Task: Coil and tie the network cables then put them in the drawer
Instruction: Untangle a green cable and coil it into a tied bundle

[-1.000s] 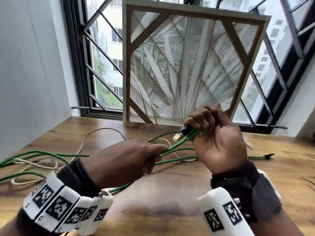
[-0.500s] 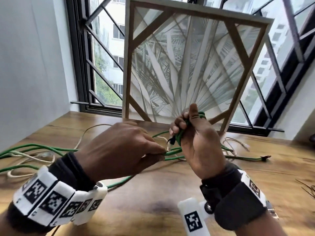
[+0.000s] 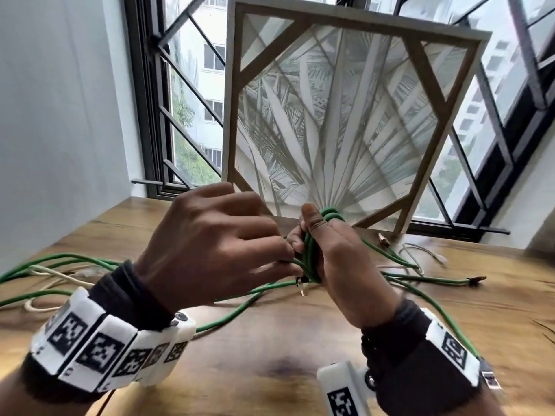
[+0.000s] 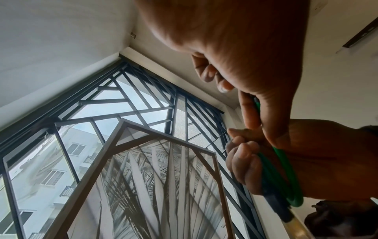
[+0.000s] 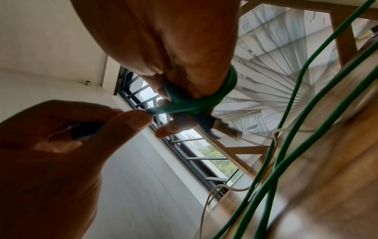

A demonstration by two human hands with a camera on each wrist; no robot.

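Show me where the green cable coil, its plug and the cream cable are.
green cable coil (image 3: 310,256): head view, loops wound round the right hand's fingers.
plug (image 5: 230,130): right wrist view, clear connector tip.
cream cable (image 3: 45,273): head view, strand lying on the table.

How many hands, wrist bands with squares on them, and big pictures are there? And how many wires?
Hands: 2 (left hand, right hand)
Wrist bands: 2 (left band, right band)
Framed picture: 1
Wires: green wire and cream wire, too tangled to count
Total: 5 things, not counting the wires
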